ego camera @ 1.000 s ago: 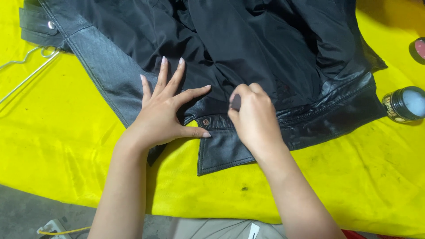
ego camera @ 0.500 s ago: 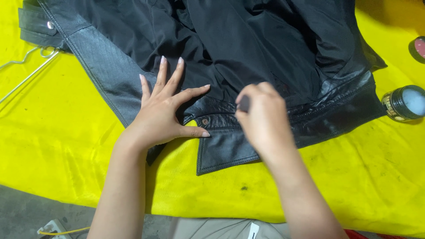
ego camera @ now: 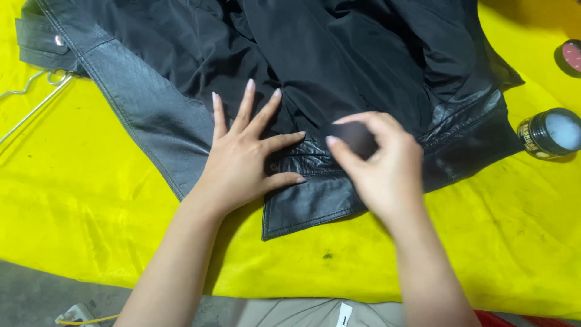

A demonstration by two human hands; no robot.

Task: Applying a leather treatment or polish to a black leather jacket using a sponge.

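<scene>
The left hand lies spread flat on the black leather jacket over a yellow cloth, while the right hand pinches a small dark pad against it

jacket top cropped, lid cut off

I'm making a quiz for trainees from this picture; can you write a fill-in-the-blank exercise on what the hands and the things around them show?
1. The left hand lies flat with its fingers ____ on the black leather jacket.
2. The right hand pinches a small dark pad over the jacket's ____.
3. The jacket lies on a ____ cloth.
4. An open round tin stands to the ____ of the jacket.

Missing words: spread; collar; yellow; right
</scene>
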